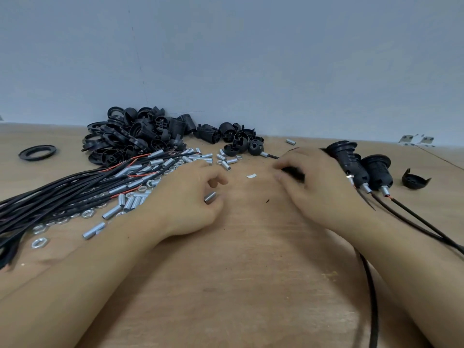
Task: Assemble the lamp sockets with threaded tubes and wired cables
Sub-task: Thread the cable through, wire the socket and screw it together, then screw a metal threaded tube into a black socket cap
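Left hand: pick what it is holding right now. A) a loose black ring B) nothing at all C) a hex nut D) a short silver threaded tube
D: the left hand has its fingers curled round a short silver threaded tube, which pokes out by the thumb above the wooden table.

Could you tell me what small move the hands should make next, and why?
Probably bring the two hands together and feed the cable end into the tube. The left hand already pinches a threaded tube, and the right hand holds a black cable near its end, with bare table between them.
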{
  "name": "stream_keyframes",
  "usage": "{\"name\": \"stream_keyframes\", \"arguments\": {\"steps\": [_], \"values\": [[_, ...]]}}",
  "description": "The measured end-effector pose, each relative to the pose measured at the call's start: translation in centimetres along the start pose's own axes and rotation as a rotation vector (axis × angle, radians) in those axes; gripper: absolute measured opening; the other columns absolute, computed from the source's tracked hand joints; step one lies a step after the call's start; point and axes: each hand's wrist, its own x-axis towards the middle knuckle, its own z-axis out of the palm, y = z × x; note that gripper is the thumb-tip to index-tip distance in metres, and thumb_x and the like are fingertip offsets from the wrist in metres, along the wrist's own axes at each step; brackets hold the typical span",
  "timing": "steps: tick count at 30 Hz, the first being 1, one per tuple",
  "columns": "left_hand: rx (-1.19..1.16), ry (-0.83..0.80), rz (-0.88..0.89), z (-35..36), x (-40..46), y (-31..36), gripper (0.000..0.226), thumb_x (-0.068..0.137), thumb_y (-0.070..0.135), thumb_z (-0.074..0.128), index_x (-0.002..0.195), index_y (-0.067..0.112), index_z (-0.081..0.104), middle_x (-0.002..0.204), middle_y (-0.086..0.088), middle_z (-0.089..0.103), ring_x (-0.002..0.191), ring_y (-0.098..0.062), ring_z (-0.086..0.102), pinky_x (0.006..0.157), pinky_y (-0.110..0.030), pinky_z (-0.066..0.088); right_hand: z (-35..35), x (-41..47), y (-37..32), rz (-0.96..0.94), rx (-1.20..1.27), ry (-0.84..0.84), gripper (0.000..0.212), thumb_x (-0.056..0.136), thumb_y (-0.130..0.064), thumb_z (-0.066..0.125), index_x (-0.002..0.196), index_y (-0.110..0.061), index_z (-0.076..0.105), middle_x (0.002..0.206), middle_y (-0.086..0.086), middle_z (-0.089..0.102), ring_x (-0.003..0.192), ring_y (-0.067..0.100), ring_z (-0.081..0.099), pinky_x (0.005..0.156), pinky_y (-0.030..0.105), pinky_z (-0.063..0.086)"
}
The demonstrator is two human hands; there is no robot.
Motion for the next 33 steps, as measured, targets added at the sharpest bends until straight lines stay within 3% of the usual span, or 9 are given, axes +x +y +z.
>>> {"name": "stream_keyframes", "arguments": {"steps": [5,10,12,15,17,20,23,27,33], "values": [[-0.014,-0.05,-0.051,-0.6,0.3,-1.0,0.018,0.085,0.019,0.067,0.101,0.025,0.071,0.079,0.017,0.061,0.07,0.006,0.056,0.062,-0.006,0.04,0.8,-0.8,-1.3,-0.038,0.147,-0.146,0.015,0.093,-0.026,0.063,0.103,-0.022,0.072,0.093,-0.016,0.068,0.088,-0.001,0.06,0.08,0.019,0.048],[-0.301,0.127,0.035,-0.3,0.1,0.5,0.018,0.084,0.015,0.076,0.097,0.026,0.069,0.082,0.012,0.068,0.072,-0.005,0.063,0.067,-0.01,0.046,1.1,-0.8,-1.8,0.062,0.328,-0.143,0.014,0.092,-0.029,0.063,0.104,-0.026,0.07,0.085,-0.011,0.069,0.078,0.005,0.066,0.075,0.025,0.052],[-0.433,0.127,0.088,0.1,-0.2,1.5,0.02,0.082,0.011,0.078,0.097,0.02,0.07,0.082,0.008,0.07,0.073,-0.007,0.066,0.069,-0.015,0.051,1.5,-1.0,-2.6,0.11,0.536,-0.225,0.011,0.093,-0.026,0.064,0.102,-0.022,0.069,0.082,0.0,0.072,0.073,0.016,0.069,0.071,0.033,0.058],[-0.484,0.084,0.138,0.4,-0.5,2.2,0.022,0.079,0.009,0.081,0.097,0.016,0.071,0.083,0.006,0.071,0.078,-0.008,0.067,0.077,-0.02,0.054,1.6,-1.0,-2.9,0.149,0.704,-0.237,0.009,0.091,-0.01,0.066,0.086,-0.016,0.069,0.075,0.009,0.072,0.064,0.022,0.069,0.062,0.031,0.058],[-0.427,0.093,0.118,0.0,-0.3,1.6,0.019,0.08,0.019,0.082,0.096,0.02,0.072,0.084,0.012,0.069,0.08,-0.004,0.066,0.076,-0.016,0.051,1.5,-0.8,-2.4,0.186,0.712,-0.184,0.011,0.09,-0.005,0.067,0.083,-0.014,0.068,0.07,0.01,0.071,0.061,0.021,0.068,0.062,0.031,0.059],[-0.003,0.193,0.009,-1.9,0.7,-1.1,0.008,0.086,0.028,0.072,0.093,0.026,0.071,0.086,0.017,0.062,0.083,-0.006,0.056,0.076,-0.025,0.048,1.2,-0.5,-1.9,0.219,0.69,-0.126,0.009,0.089,-0.004,0.068,0.086,-0.012,0.068,0.07,0.014,0.069,0.06,0.021,0.066,0.062,0.031,0.06],[0.29,0.057,-0.229,-4.0,1.1,-4.6,0.019,0.088,0.043,0.067,0.097,0.027,0.069,0.096,0.011,0.065,0.092,-0.014,0.057,0.077,-0.033,0.046,1.3,-0.5,-1.8,0.212,0.669,-0.119,0.008,0.089,-0.005,0.069,0.086,-0.013,0.068,0.071,0.013,0.068,0.059,0.018,0.065,0.06,0.027,0.058],[0.269,-0.019,-0.283,-4.3,1.0,-5.9,0.008,0.089,0.039,0.068,0.089,0.033,0.074,0.094,0.011,0.067,0.079,-0.009,0.054,0.069,-0.029,0.039,1.5,-0.6,-1.8,0.196,0.573,-0.152,0.009,0.089,-0.01,0.07,0.085,-0.018,0.069,0.07,0.004,0.069,0.058,0.014,0.065,0.06,0.025,0.055],[0.196,-0.015,-0.125,-3.5,1.1,-4.6,0.013,0.091,0.03,0.067,0.095,0.04,0.074,0.081,0.023,0.054,0.081,-0.009,0.053,0.074,-0.03,0.042,1.5,-0.5,-1.9,0.198,0.577,-0.165,0.008,0.088,-0.01,0.07,0.084,-0.017,0.07,0.067,-0.001,0.068,0.058,0.013,0.064,0.06,0.025,0.057]]}}
